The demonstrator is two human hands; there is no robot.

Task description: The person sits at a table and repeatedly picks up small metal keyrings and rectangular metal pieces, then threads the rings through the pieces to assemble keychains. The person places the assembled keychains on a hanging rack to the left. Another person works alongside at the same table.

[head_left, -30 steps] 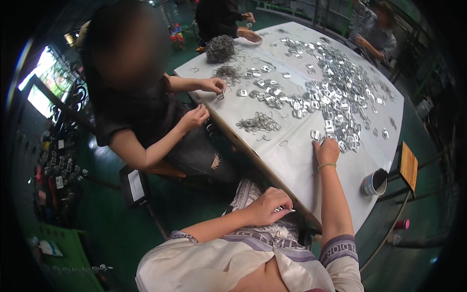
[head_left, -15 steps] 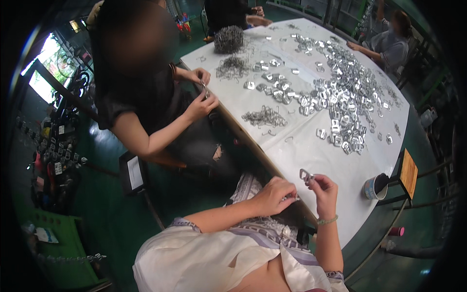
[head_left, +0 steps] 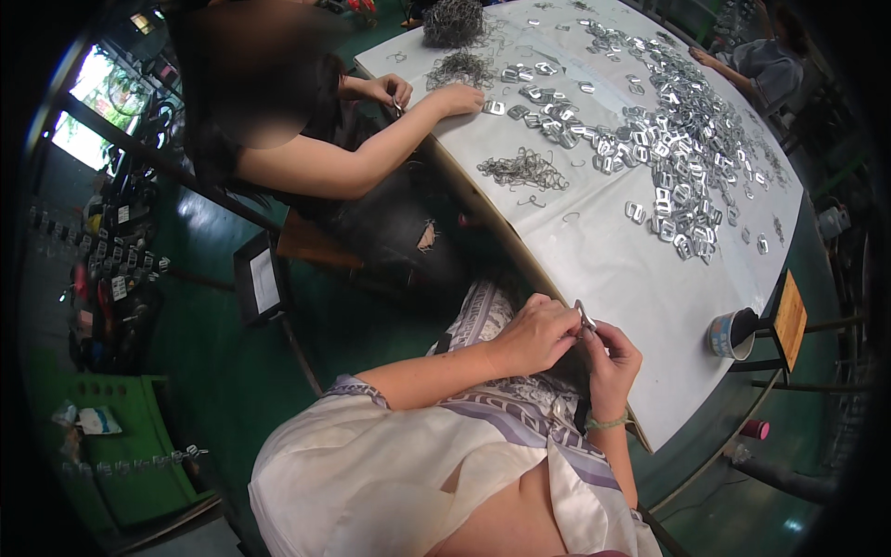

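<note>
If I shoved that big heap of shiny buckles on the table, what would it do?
The heap of shiny buckles would probably spread apart, since the pieces look loose and overlap. Each would likely feel stiff, because they look like metal frames. They might slide easily, as the white tabletop looks smooth.

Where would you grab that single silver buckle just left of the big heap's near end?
Probably pinch the silver buckle by opposite edges of its frame, coming from the near left: it lies low on the white table, and the buckle heap crowds its right.
</note>
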